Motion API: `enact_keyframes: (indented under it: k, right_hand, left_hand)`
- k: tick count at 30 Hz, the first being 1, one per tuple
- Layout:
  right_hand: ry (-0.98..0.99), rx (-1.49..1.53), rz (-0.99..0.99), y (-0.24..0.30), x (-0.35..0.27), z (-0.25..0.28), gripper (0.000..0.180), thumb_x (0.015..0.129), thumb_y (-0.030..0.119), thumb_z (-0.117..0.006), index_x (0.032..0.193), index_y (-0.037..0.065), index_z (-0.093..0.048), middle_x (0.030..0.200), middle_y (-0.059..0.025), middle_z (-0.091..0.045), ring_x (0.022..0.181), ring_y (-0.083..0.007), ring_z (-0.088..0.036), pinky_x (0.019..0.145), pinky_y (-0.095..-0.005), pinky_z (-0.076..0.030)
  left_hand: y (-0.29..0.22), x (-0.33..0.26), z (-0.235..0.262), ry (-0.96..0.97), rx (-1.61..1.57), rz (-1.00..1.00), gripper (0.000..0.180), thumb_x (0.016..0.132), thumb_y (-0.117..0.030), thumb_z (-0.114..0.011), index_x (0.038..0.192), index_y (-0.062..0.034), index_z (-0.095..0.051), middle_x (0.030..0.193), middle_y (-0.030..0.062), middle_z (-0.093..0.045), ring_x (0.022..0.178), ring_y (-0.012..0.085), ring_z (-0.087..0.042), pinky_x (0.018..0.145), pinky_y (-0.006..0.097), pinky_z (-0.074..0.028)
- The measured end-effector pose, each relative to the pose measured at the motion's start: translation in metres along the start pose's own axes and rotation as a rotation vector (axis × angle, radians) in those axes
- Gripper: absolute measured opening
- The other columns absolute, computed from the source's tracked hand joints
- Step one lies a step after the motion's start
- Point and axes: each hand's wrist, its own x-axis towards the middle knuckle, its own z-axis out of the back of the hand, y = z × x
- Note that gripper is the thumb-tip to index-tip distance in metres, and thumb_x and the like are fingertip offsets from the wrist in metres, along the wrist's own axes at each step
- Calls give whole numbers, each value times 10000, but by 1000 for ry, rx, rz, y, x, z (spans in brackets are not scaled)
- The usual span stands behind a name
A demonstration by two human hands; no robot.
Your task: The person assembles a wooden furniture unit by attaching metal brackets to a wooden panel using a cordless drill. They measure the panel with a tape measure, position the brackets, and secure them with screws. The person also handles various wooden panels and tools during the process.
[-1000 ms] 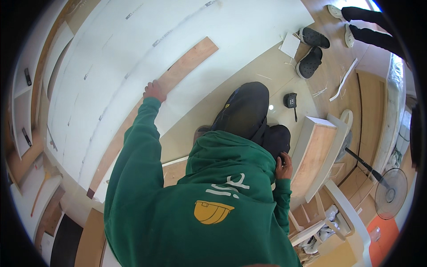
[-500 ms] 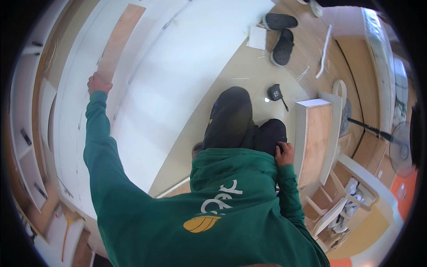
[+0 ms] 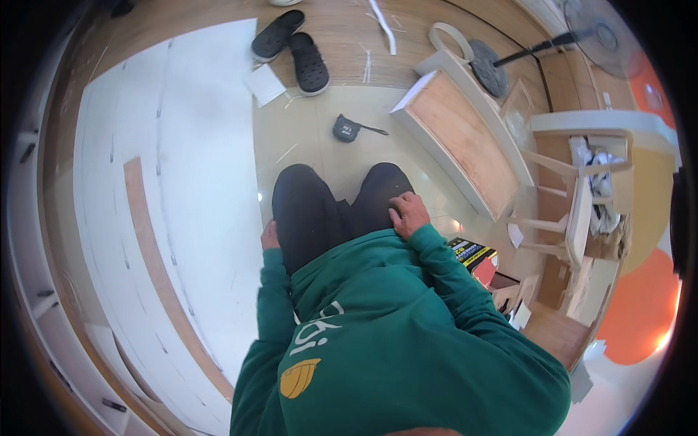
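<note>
My right hand (image 3: 408,214) rests on top of my right thigh, fingers apart and slightly bent, nothing held. Beside my left thigh hangs my left hand (image 3: 270,236); only its back shows, and the fingers are hidden. To my left lies a large white panel (image 3: 211,145) on the floor, with short dark pencil marks in rows. A long narrow brown wooden strip (image 3: 150,243) lies along it, apart from my left hand. In front of my knees a black tape measure (image 3: 347,129) with a wrist strap sits on the floor.
Black clogs (image 3: 310,64) and a white sheet (image 3: 266,85) lie by the panel's far end. At right are a wooden drawer-like piece (image 3: 454,134), a standing fan (image 3: 488,69), a chair (image 3: 574,218) and a yellow-black box (image 3: 474,256). White shelving (image 3: 43,305) runs along the left.
My left hand has let go of the wooden strip and come back beside my left thigh. The view has turned toward the right. My right hand stays on my thigh.
</note>
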Motion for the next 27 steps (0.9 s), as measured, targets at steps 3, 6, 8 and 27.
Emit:
enact_keyframes:
  k: [3,6,8,27]
  right_hand:
    - [87,-52,-93,-2,8,5,258,794,241,-671,1009,98,-661,1010,-131,-589,989,-322,-557,856,-407,-471]
    - [146,40,-244,-19,30,-2,389,809,317,-669,1138,116,-616,1127,-146,-575,1095,-345,-532,919,-441,-459]
    - [124,62,-329,-30,40,-11,472,814,335,-670,1209,97,-569,1193,-178,-548,1117,-360,-524,950,-428,-443]
    - [492,135,-498,-50,53,3,814,762,622,-621,1363,101,-446,1388,-198,-423,1270,-345,-447,1045,-447,-380]
  left_hand:
    - [-36,-13,-1,-22,47,4,437,956,-324,-521,1168,48,-605,1037,154,-669,969,214,-615,880,322,-466]
    - [-106,-17,15,27,117,13,488,968,-351,-486,1193,74,-572,1135,176,-635,1085,256,-579,964,349,-420]
    - [-122,-10,-4,117,346,-122,538,937,-406,-510,1242,35,-536,1210,190,-583,1147,297,-533,995,392,-393]
    - [-183,-29,-108,66,1231,-101,738,835,-584,-533,1409,-146,-381,1456,150,-355,1318,343,-361,1045,555,-292]
